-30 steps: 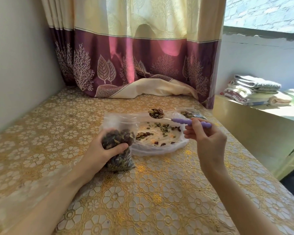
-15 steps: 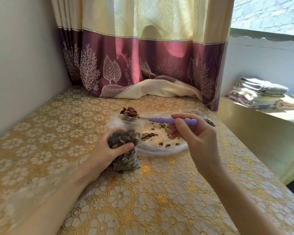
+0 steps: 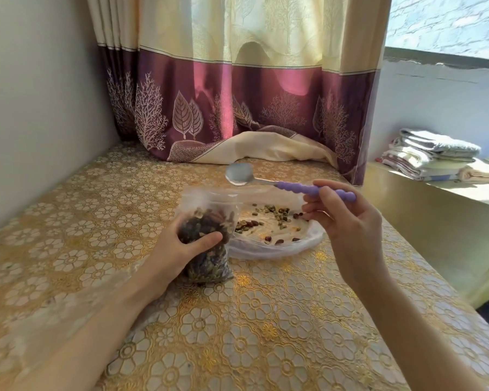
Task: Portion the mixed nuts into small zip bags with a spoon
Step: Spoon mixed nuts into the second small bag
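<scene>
Spoon (image 3: 290, 184) now emptied above zip bag (image 3: 208, 235), pinched by right hand (image 3: 350, 232), left hand (image 3: 178, 249) gripping bag

Head-worn view, forward and down

Only the person's two arms show, from the lower edge of the view up to the fingertips. The left forearm (image 3: 96, 320) is bare along all of its visible length, slim, narrowing to a thin wrist; close to the camera its outline is soft and blurred. The left hand (image 3: 178, 249) is bare too, with a long thumb (image 3: 206, 239) that has a rounded tip. The right forearm (image 3: 421, 334) is likewise bare and slender, and looks broad near the lens. The right hand (image 3: 350, 221) shows its back, smooth, with faint knuckle ridges and long, narrow fingers (image 3: 314, 206). Nails are too small to make out.
</scene>
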